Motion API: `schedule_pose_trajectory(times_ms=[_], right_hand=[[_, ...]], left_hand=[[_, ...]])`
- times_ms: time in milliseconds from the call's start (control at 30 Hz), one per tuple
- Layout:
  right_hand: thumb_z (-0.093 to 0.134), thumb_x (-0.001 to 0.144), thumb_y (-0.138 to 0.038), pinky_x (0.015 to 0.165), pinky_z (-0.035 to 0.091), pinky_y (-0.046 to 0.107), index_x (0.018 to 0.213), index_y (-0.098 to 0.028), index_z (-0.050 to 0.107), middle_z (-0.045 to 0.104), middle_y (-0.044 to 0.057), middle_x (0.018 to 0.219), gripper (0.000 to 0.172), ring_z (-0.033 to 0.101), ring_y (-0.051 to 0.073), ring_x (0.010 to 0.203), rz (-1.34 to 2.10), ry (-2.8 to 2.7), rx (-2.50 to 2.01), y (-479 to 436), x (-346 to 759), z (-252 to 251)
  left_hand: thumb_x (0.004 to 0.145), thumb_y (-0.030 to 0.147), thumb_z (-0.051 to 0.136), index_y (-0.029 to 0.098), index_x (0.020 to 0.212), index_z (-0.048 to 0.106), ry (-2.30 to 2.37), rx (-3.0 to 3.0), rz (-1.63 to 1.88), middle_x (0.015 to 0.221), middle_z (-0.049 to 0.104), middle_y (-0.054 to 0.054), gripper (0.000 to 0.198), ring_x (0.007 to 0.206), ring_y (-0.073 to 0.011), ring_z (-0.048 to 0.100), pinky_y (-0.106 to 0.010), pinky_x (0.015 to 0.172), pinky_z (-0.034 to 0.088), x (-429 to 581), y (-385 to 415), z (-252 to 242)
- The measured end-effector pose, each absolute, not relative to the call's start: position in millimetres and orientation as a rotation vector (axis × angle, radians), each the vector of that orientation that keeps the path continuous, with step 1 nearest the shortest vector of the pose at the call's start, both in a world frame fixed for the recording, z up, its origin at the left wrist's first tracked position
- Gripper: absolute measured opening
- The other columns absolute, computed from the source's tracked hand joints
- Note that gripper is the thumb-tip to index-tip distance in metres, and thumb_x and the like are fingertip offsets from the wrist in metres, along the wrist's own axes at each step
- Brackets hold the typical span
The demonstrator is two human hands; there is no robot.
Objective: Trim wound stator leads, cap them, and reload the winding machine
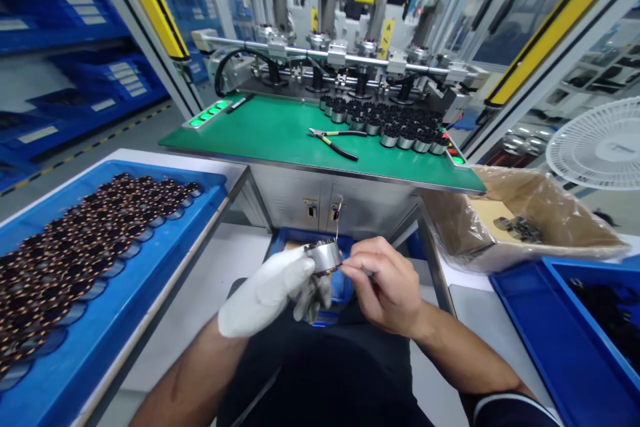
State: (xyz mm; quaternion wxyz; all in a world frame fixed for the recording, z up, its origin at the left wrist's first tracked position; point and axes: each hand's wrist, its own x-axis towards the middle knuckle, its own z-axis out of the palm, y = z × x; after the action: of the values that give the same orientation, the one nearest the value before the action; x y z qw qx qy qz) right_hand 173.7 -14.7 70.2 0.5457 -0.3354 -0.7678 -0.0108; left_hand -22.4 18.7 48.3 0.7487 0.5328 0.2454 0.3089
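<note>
In front of my body, my left hand [280, 287], in a white glove with grey fingers, grips a motor stator [327, 257] with a smooth silver outer ring. The stator is tilted, and a thin copper-coloured wire [337, 221] sticks up from its top. My bare right hand [384, 283] is closed in a pinch, thumb and forefinger at the stator's lower right edge. Whatever lies between those fingertips is too small to make out. Beyond the hands, cutting pliers [336, 143] with black and yellow handles lie on the green work surface [240, 137].
Several silver-and-black stators [390, 137] stand in rows before a winding machine [345, 57]. A blue tray [200, 230] of copper-wound stators is at left. At right are a plastic-lined carton [460, 240], a blue bin [530, 320] with black parts and a white fan [600, 143].
</note>
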Motion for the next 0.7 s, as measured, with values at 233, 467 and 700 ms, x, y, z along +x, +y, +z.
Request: schedule_pose_trajectory(times_ms=[233, 467, 700], right_hand=[[0.060, 0.086, -0.003, 0.059, 0.050, 0.024, 0.082, -0.015, 0.063, 0.061, 0.003, 0.074, 0.013, 0.059, 0.012, 0.066, 0.078, -1.718, -0.918, -18.5, 172.5, 75.4], [0.061, 0.083, 0.000, 0.060, 0.052, 0.022, 0.088, -0.016, 0.061, 0.063, 0.003, 0.076, 0.016, 0.063, 0.012, 0.069, 0.076, -1.884, -0.768, -18.1, 179.7, 85.1], [0.055, 0.091, -0.008, 0.060, 0.055, 0.020, 0.094, -0.015, 0.060, 0.066, 0.005, 0.079, 0.009, 0.066, 0.011, 0.071, 0.006, -2.161, -0.652, -21.3, 189.2, 104.2]], left_hand=[[0.069, 0.018, 0.083, 0.019, 0.102, 0.070, 0.375, 0.959, 0.942, 0.109, 0.069, -0.007, 0.035, 0.087, -0.0160, 0.070, -0.022, 0.070, 0.056, -13.2, 12.5, 56.3], [0.078, 0.010, 0.074, 0.022, 0.075, 0.073, 0.243, 0.855, 1.194, 0.102, 0.071, 0.001, 0.013, 0.114, -0.0204, 0.065, -0.035, 0.101, 0.050, -17.7, 12.8, 58.1], [0.080, 0.081, 0.044, 0.010, 0.093, 0.073, 0.280, 0.946, 0.542, 0.080, 0.074, -0.013, 0.078, 0.061, -0.0182, 0.067, -0.025, 0.049, 0.050, -16.4, 17.9, 39.2]])
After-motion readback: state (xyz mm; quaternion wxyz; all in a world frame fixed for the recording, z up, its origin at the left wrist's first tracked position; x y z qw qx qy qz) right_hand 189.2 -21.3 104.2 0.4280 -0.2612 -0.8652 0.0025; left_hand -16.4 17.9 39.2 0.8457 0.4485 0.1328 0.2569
